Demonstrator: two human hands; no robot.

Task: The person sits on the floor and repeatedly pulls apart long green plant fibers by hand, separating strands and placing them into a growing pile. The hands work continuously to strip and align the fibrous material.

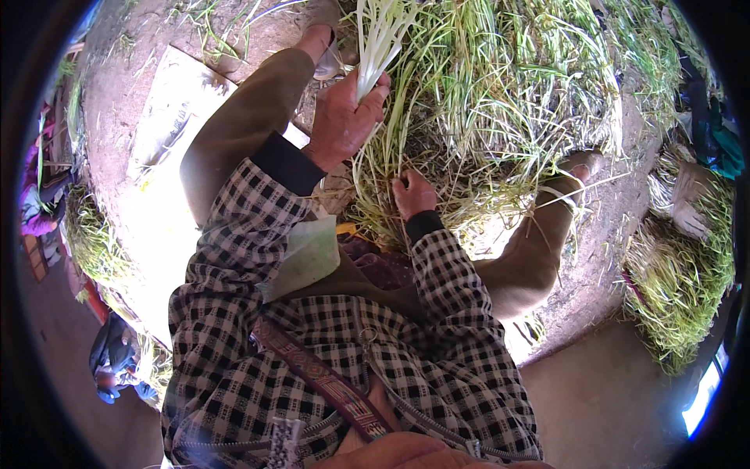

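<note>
My left hand (347, 120) is closed around a bundle of white, leek-like stalks (378, 44), which fans out away from me. Lower down and to its right, my right hand (415, 192) has its fingers curled against loose green and pale stalks (387, 155). Whether those fingers grip a stalk cannot be made out. Beyond both hands spreads a large heap of the same long green stalks (498, 70), with yellowed leaves and dry strands mixed in. A pale green sheet (304, 255) lies over my lap beneath the left forearm.
My bent legs flank the work, with a pale band around the right ankle (559, 196). A printed white sack (173, 111) lies on the ground at left. Another stalk heap (679, 287) stands at far right. Other people (114, 357) are at the left rim.
</note>
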